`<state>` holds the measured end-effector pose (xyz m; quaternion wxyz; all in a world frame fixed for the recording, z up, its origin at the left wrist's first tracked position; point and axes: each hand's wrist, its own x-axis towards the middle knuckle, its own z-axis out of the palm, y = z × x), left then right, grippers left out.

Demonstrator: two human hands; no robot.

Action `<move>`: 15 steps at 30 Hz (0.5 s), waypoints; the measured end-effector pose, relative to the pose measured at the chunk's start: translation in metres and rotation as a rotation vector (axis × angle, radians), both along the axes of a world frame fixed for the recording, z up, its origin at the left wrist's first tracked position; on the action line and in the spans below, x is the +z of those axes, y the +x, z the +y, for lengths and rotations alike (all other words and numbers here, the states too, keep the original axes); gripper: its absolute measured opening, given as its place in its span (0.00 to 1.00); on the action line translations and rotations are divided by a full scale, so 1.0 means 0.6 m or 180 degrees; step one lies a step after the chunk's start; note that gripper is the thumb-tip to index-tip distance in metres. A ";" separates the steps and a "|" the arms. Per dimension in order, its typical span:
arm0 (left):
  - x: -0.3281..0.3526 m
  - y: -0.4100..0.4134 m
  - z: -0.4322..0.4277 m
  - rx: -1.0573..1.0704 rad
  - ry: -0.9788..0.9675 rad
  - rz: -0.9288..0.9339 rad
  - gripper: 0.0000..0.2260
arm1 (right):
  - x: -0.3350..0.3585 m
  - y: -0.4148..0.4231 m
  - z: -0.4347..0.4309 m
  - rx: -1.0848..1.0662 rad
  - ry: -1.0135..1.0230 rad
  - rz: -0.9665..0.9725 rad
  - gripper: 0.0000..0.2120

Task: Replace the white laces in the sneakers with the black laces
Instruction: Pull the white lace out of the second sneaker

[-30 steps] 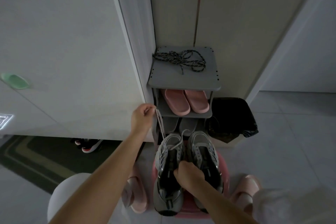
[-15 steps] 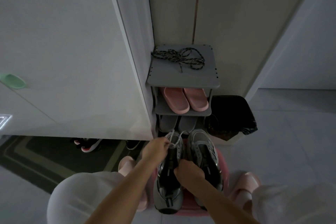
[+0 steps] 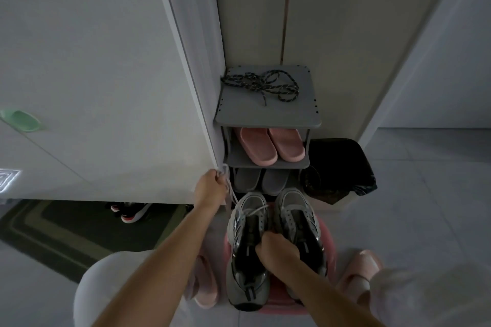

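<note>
The left hand [image 3: 210,188] pinches the white lace [image 3: 233,198], drawn taut up and to the left from the toe end of the left sneaker [image 3: 251,203]. The right hand [image 3: 279,251] curls around that sneaker's opening, beside the right sneaker [image 3: 295,210] — both sit on a pink stool [image 3: 328,252]. The black laces [image 3: 261,85] lie bundled on the far shoe rack's [image 3: 265,115] top shelf.

forearms [image 3: 170,252] bare | white legwear [image 3: 106,287] | pink slippers [image 3: 356,271]
</note>
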<state>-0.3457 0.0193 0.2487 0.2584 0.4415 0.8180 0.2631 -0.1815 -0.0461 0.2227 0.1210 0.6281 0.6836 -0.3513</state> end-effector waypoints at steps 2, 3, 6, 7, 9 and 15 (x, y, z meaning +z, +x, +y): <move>0.017 -0.003 0.008 0.0246 0.0197 -0.0378 0.11 | 0.001 0.001 -0.002 0.0063 0.0033 -0.0023 0.16; 0.026 -0.002 0.011 0.0324 0.0301 -0.0496 0.11 | 0.002 0.001 -0.002 0.0102 0.0050 -0.0040 0.16; 0.061 -0.003 0.026 0.0420 0.0710 -0.0687 0.09 | 0.004 -0.001 -0.002 0.0176 0.0067 -0.0045 0.15; 0.073 -0.006 0.033 0.0283 0.0705 -0.0694 0.10 | 0.004 -0.003 -0.003 0.0177 0.0066 -0.0037 0.16; 0.090 -0.011 0.038 -0.0229 0.0382 -0.0508 0.13 | 0.004 -0.008 -0.004 0.0166 0.0069 -0.0023 0.16; 0.014 0.014 -0.022 -0.1583 -0.0911 0.0905 0.13 | 0.001 -0.007 -0.004 0.0057 0.0004 0.0018 0.16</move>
